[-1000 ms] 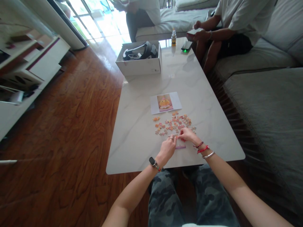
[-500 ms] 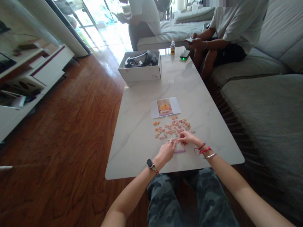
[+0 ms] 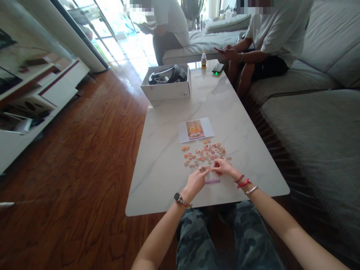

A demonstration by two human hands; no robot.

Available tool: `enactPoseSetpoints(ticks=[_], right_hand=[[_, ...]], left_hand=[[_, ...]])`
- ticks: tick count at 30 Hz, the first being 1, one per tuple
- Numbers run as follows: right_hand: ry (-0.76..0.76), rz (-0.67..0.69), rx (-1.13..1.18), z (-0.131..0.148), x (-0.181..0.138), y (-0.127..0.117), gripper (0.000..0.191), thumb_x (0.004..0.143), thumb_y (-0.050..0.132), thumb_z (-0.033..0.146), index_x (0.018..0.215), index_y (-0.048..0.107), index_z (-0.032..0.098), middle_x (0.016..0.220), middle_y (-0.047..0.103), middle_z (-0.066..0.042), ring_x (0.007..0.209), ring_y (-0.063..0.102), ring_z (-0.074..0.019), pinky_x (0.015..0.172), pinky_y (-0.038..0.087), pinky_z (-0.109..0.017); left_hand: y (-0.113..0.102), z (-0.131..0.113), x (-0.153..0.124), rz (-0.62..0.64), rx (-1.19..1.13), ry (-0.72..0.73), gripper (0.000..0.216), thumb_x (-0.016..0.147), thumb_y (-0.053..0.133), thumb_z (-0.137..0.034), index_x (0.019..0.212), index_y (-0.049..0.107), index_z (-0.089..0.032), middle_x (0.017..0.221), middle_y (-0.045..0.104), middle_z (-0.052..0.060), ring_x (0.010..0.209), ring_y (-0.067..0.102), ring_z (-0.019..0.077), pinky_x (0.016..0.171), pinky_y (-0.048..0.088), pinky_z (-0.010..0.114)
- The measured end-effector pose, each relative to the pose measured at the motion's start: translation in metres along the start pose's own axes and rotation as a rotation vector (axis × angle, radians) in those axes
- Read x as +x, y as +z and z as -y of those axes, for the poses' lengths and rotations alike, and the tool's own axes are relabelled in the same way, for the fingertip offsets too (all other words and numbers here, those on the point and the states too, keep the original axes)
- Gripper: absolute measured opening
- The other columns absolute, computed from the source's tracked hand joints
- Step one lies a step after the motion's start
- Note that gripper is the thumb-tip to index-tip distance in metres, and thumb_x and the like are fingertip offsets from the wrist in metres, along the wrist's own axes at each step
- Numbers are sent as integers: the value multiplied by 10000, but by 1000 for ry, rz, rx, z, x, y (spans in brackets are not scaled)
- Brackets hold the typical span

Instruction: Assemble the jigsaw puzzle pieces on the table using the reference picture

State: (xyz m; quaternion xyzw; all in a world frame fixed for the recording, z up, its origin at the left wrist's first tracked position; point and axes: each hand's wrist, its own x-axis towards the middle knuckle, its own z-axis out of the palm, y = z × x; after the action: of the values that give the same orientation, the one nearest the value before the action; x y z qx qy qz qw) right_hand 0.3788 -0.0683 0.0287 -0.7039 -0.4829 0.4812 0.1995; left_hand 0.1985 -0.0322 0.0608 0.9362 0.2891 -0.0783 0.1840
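Note:
Small orange, pink and pale jigsaw puzzle pieces lie scattered in front of me on the white table. Just nearer than the pile, my left hand and my right hand almost meet at the fingertips. Both hands have their fingers pinched around a small puzzle piece, mostly hidden by the fingers. Below them shows a joined strip of puzzle with a purple edge, partly covered by my left hand. Beyond the pieces rests a sheet of paper with a printed picture of a yellow-orange figure.
Farther along the table stands an open white box with a dark headset inside. A small bottle and a phone-like device with a green light are at the far end. Two people sit on the grey sofa.
My view has shifted slightly. Both hands stay close together over the same spot, with small finger movements; the right wrist has shifted a little to the right.

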Motion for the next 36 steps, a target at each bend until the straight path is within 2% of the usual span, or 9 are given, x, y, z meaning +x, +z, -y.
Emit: enactPoseSetpoints(ticks=[3,6,9,12,14,18,25,30,36], right_hand=[[-9,-43,-46,3,0,2,141,674,587,242,623,514,132,420,524,36,377,502,-70,376,370,-145],[-70,-33,119,-3,-7,-13,187,703,548,313,661,521,132,482,559,17,423,532,-82,421,414,-169],[-111,-293,243,-23,-23,-42,246,720,501,380,715,528,136,553,583,-3,460,549,-102,459,440,-209],[-47,-548,13,-48,-41,-67,188,700,522,342,697,554,157,597,589,-11,497,549,-117,508,434,-238],[-54,-594,-165,-60,-46,-71,135,675,547,293,705,579,166,664,600,-25,555,552,-129,570,434,-259],[-133,-584,-295,-63,-42,-59,172,645,576,248,786,608,156,792,591,-57,612,546,-133,634,428,-267],[-189,-533,-192,-24,-15,-55,163,748,489,275,741,614,170,692,621,-21,618,554,-126,589,402,-223],[-163,-499,-367,-21,3,-58,99,704,559,212,762,620,160,807,606,-55,741,551,-142,692,394,-232],[-96,-454,-425,-36,-1,-57,136,659,607,171,793,614,149,829,561,-57,741,535,-133,712,397,-225]], left_hand=[[-3,2,4,-15,-35,-13,427,792,332,-96,1135,444,-325,1168,430,24,932,515,124,722,452,210],[-7,-1,10,-4,-26,-36,357,797,331,-103,1050,513,-278,1143,438,37,895,525,119,713,450,206],[-9,-5,13,17,-13,-72,328,796,339,-100,1037,512,-240,1210,382,56,870,535,115,689,451,199],[-8,-7,11,-34,-23,-96,350,801,328,-97,1087,469,-242,1232,361,62,865,537,115,690,450,205],[-5,-8,6,-100,-43,-98,371,798,326,-91,1110,447,-251,1222,376,54,886,529,121,704,448,211],[-5,-5,-3,-173,-88,-112,354,799,345,-118,1106,455,-255,1205,407,44,891,525,125,703,445,212],[-30,18,16,-280,-132,-184,269,825,364,-216,1057,499,-237,1090,498,46,913,524,134,738,424,216],[-36,23,34,-250,-111,-233,269,825,376,-262,1066,492,-242,1027,529,46,883,535,138,699,418,213],[-28,18,35,-178,-105,-258,261,809,399,-256,1050,497,-247,1017,538,40,862,543,140,677,406,211]])
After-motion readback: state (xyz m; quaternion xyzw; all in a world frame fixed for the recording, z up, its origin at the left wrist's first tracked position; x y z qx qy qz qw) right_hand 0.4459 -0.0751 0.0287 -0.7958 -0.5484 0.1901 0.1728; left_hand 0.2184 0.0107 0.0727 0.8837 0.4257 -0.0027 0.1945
